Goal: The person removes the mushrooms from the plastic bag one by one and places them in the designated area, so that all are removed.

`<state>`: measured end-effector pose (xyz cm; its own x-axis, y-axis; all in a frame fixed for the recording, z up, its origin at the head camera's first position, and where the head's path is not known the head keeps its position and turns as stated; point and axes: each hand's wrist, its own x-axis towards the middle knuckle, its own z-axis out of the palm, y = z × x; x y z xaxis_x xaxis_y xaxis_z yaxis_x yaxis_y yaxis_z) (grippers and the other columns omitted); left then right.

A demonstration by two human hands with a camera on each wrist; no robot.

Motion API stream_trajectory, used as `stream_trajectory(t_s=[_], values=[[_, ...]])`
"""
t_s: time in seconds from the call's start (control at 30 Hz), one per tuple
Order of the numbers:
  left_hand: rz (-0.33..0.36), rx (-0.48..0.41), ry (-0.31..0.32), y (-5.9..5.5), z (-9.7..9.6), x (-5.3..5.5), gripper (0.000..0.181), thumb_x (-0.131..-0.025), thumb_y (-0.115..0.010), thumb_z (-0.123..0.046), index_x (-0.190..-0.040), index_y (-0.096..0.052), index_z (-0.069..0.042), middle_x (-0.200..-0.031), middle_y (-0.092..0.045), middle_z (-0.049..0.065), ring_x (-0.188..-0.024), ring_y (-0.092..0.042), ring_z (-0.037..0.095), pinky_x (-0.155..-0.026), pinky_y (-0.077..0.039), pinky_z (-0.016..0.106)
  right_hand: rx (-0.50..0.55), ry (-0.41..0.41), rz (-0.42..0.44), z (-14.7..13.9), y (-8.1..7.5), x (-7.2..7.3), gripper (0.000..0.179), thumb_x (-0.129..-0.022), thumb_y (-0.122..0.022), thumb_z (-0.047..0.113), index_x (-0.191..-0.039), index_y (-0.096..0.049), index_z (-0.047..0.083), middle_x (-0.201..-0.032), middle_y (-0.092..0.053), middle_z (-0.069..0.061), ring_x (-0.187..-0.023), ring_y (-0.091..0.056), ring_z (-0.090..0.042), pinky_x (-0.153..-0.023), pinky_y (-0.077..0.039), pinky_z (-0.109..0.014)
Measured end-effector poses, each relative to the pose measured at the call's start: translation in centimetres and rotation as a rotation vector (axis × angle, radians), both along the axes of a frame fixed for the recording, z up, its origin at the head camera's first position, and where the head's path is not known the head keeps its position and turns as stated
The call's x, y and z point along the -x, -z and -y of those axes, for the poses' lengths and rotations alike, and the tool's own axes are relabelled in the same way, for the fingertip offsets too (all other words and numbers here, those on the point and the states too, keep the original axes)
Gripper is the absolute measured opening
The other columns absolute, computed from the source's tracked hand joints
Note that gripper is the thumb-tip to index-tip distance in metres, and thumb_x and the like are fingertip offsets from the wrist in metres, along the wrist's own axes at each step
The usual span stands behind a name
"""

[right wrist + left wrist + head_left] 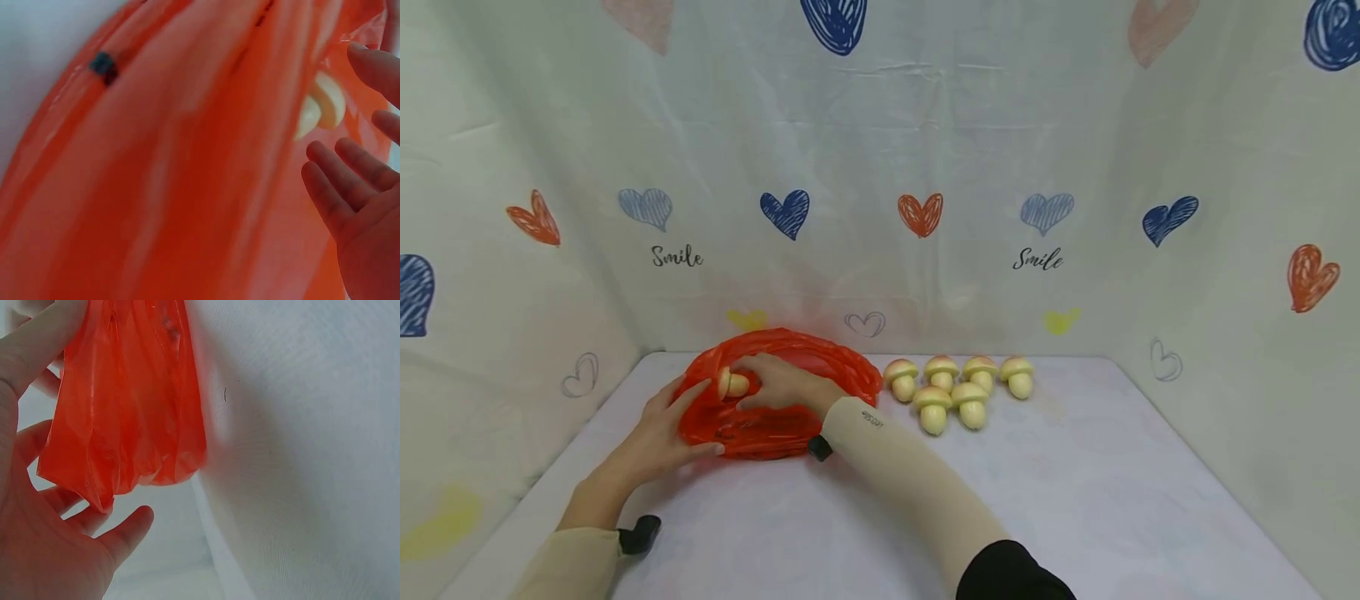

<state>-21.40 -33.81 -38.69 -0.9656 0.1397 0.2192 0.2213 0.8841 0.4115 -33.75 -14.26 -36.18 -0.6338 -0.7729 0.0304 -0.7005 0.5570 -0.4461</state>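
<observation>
A red plastic bag (760, 442) stands at the back left of the table, its mouth spread wide. My left hand (655, 437) holds the bag's left side, fingers at the rim and thumb low along the front; the left wrist view has the thin red plastic (131, 400) within that hand's reach. Inside the bag's mouth lies a toy mushroom (733, 383) with a pale stem. My right hand (782, 387) is over the opening, fingers extended beside this mushroom. In the right wrist view those fingers (328, 194) are apart from the pale mushroom (328, 103).
Several toy mushrooms (932, 408) with yellowish caps stand grouped right of the bag, toward the table's back edge. The white table (1000, 500) meets a curtain (880, 142) printed with hearts behind and at the sides. A black band (640, 533) is on the left wrist.
</observation>
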Motion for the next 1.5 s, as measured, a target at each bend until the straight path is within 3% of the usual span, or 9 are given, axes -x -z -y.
stream_trajectory(t_s=[0.2, 0.4, 0.67, 0.93, 1.17, 1.37, 1.5], values=[[-0.011, -0.002, 0.008, -0.2, -0.1, 0.1, 0.102, -0.071, -0.080, -0.049, -0.148, -0.028, -0.008, -0.149, -0.014, 0.031, -0.129, -0.018, 0.054, -0.088, -0.035, 0.074, -0.007, 0.017, 0.020, 1.0, 0.6, 0.7, 0.069, -0.085, -0.072, 0.038, -0.144, -0.036, 0.035, -0.139, -0.042, 0.016, -0.124, -0.039, -0.004, -0.106, -0.037, -0.030], [-0.022, -0.010, 0.011, -0.1, 0.0, 0.2, 0.100, -0.071, -0.080, -0.046, -0.148, -0.029, -0.007, -0.149, -0.014, 0.031, -0.129, -0.018, 0.054, -0.089, -0.035, 0.074, 0.020, 0.038, 0.100, 1.6, 1.0, 1.2, 0.076, -0.083, -0.075, 0.033, -0.146, -0.034, 0.038, -0.138, -0.044, 0.018, -0.121, -0.042, -0.004, -0.105, -0.038, -0.033], [-0.021, -0.014, 0.015, -0.1, -0.2, 0.2, 0.099, -0.071, -0.080, -0.046, -0.148, -0.030, -0.007, -0.148, -0.015, 0.032, -0.129, -0.018, 0.055, -0.090, -0.033, 0.075, 0.099, -0.037, 0.159, 1.9, 1.7, 1.4, 0.072, -0.080, -0.077, 0.028, -0.139, -0.039, 0.042, -0.131, -0.046, 0.022, -0.120, -0.041, 0.000, -0.103, -0.040, -0.031], [-0.023, -0.013, 0.014, 0.1, -0.1, 0.2, 0.100, -0.071, -0.081, -0.045, -0.148, -0.029, -0.007, -0.148, -0.015, 0.032, -0.129, -0.018, 0.054, -0.090, -0.034, 0.074, 0.005, 0.051, 0.085, 2.0, 1.8, 1.0, 0.076, -0.083, -0.074, 0.035, -0.145, -0.031, 0.043, -0.146, -0.036, 0.017, -0.136, -0.028, -0.006, -0.108, -0.035, -0.039], [-0.024, -0.014, 0.009, 0.1, -0.1, 0.3, 0.099, -0.070, -0.082, -0.041, -0.148, -0.030, -0.008, -0.148, -0.015, 0.032, -0.129, -0.019, 0.055, -0.091, -0.033, 0.074, 0.054, -0.010, 0.128, 2.3, 1.9, 1.3, 0.074, -0.079, -0.077, 0.031, -0.139, -0.036, 0.043, -0.135, -0.045, 0.022, -0.125, -0.039, -0.001, -0.106, -0.038, -0.035], [-0.033, -0.014, 0.018, -0.1, -0.3, 0.1, 0.098, -0.071, -0.082, -0.040, -0.147, -0.031, -0.007, -0.147, -0.016, 0.033, -0.128, -0.019, 0.055, -0.091, -0.032, 0.074, 0.047, 0.003, 0.121, 2.5, 2.1, 1.2, 0.071, -0.080, -0.077, 0.031, -0.139, -0.038, 0.041, -0.130, -0.047, 0.021, -0.119, -0.042, 0.000, -0.103, -0.041, -0.030], [-0.034, -0.012, 0.018, -0.1, -0.2, 0.1, 0.097, -0.071, -0.082, -0.041, -0.147, -0.031, -0.007, -0.148, -0.016, 0.033, -0.129, -0.019, 0.055, -0.091, -0.033, 0.074, 0.008, 0.041, 0.104, 2.6, 2.1, 1.0, 0.072, -0.082, -0.076, 0.034, -0.141, -0.035, 0.041, -0.138, -0.041, 0.017, -0.125, -0.038, -0.003, -0.104, -0.040, -0.033]])
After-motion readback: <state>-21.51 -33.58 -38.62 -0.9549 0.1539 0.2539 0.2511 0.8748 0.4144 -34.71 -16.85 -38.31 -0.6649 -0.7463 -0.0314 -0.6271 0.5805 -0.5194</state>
